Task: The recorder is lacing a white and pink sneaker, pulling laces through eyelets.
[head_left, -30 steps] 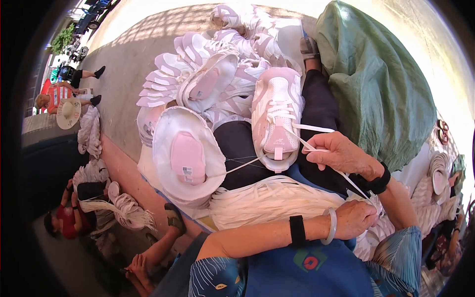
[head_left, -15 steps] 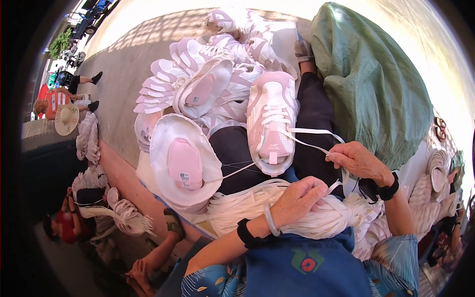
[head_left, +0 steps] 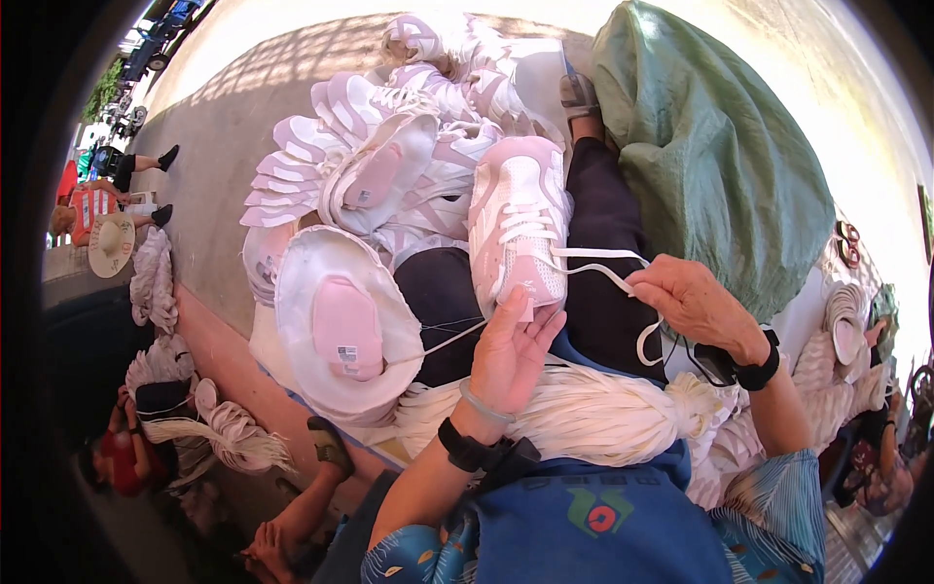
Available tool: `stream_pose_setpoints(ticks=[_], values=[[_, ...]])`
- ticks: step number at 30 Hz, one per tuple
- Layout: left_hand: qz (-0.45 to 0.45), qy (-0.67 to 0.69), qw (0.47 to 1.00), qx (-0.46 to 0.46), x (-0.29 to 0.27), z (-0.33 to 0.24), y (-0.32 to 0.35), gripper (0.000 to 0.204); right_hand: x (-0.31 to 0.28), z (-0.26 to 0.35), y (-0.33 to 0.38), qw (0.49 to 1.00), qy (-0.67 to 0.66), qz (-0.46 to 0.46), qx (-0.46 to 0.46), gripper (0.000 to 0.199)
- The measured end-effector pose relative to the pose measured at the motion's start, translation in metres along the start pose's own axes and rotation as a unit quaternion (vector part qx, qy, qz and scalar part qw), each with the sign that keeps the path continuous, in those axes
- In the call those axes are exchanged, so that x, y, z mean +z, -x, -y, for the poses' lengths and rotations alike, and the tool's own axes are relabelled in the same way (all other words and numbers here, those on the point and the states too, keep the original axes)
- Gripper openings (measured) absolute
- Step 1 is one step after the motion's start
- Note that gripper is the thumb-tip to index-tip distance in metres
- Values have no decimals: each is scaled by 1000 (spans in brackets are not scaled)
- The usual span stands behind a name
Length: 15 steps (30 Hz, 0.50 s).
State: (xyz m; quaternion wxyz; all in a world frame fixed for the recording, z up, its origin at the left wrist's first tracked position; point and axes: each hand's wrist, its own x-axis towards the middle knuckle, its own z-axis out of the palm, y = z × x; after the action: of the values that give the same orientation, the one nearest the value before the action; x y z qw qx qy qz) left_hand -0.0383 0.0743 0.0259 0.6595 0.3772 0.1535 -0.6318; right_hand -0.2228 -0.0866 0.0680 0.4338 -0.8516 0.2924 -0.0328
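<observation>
A pink-and-white shoe upper [head_left: 520, 209] lies toe away from me between my black-trousered legs, its white lace partly threaded. My left hand [head_left: 514, 355] is at its near end, palm up, fingers stretched out and thumb against the pink tongue. To the right, my right hand [head_left: 693, 300] pinches the white shoelace [head_left: 595, 255], which runs from the eyelets and hangs in a loop below the fingers. A thick bundle of white laces [head_left: 608, 414] lies across my lap. Beside my left leg, another upper [head_left: 348, 326] shows its pink insole; a thin strand runs from it toward my left hand.
Stacked pink-and-white uppers [head_left: 389, 146] fill the area ahead. A green cloth cover [head_left: 715, 165] bulges at the right, next to my leg. Other people sit at the left and right edges, among them a person in red [head_left: 131, 453]. More uppers [head_left: 812, 384] lie at the right.
My left hand has moved from above the lace bundle up to the shoe upper's tongue, its fingers now extended. The right hand keeps its pinch on the lace. The whole view has shifted slightly.
</observation>
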Motion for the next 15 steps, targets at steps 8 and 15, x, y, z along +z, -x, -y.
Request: stream_pose_setpoints(ticks=[8,15], values=[[-12,6,1000,5,-4,5,-8,40,11,35,-46,971,-223,-23,78,20],[28,-16,999,4,-10,2,-8,43,40,36,-76,990,-133,-37,6,17]])
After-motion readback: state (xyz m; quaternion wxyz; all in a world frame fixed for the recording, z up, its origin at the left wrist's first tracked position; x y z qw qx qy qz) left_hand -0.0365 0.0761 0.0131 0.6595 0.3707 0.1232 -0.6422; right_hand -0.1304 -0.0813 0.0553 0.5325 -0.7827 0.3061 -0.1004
